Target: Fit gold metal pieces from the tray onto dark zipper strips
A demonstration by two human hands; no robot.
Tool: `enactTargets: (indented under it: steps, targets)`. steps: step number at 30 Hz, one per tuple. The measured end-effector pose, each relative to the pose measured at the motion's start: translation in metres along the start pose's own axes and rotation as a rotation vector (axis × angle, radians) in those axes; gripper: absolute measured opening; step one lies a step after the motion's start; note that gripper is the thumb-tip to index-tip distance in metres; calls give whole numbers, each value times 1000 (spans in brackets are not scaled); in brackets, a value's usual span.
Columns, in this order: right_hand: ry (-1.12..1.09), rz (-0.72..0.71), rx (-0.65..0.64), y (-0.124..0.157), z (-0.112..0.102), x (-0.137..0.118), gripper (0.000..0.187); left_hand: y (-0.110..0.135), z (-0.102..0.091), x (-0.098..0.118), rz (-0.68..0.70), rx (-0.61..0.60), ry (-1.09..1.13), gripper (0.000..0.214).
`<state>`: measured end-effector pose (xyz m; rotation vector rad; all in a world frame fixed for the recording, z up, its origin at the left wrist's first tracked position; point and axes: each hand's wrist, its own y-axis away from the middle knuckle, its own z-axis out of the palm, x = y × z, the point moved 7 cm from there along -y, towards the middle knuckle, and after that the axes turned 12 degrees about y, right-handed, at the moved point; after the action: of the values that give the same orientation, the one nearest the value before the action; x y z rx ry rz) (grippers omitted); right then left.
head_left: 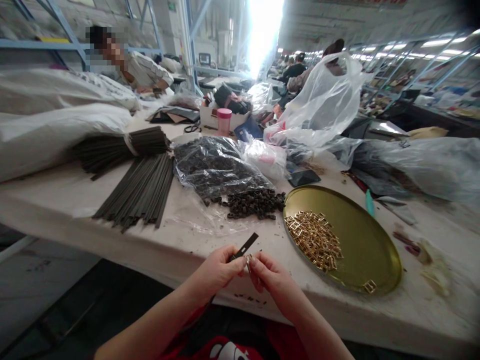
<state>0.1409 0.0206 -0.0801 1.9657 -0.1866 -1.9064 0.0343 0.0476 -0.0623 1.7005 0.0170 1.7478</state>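
Observation:
My left hand [222,269] is closed around a dark narrow strap [249,242], whose slotted end sticks out up and to the right past the fingers. My right hand [273,278] pinches a small gold buckle [248,262] right beside my left fingertips. Fingers partly cover the buckle, so I cannot tell whether the strap runs through it. To the right lies a round gold tray [365,240] bearing a heap of gold buckles [315,240]. A pile of small black loops [255,204] sits beyond my hands, and loose dark straps [140,192] lie fanned out at the left.
A tied bundle of straps [146,141] lies behind the loose ones. Clear plastic bags [322,100] and a pink-lidded jar [224,122] stand farther back. White sacks [56,130] line the left side. A person [138,70] sits across the table.

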Motion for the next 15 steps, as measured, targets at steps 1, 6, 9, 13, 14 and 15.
enactTargets:
  steps: [1, 6, 9, 13, 14, 15]
  targets:
    - [-38, -4, 0, -2, 0, 2, 35, 0, 0, 0, -4, 4, 1, 25]
    - [-332, 13, -54, -4, 6, 6, 23, -2, 3, 6, -47, -4, 87, 26]
    - [-553, 49, -97, -3, 14, 6, 22, -3, 10, 7, -107, -70, 191, 26]
    - [-721, 48, -111, -2, 20, 6, 22, -3, 11, 8, -110, -58, 220, 29]
    - [-734, 50, -100, -3, 20, 7, 22, -3, 11, 8, -94, -42, 208, 29]
    - [-735, 53, -82, -3, 20, 8, 22, -3, 11, 7, -76, -29, 197, 30]
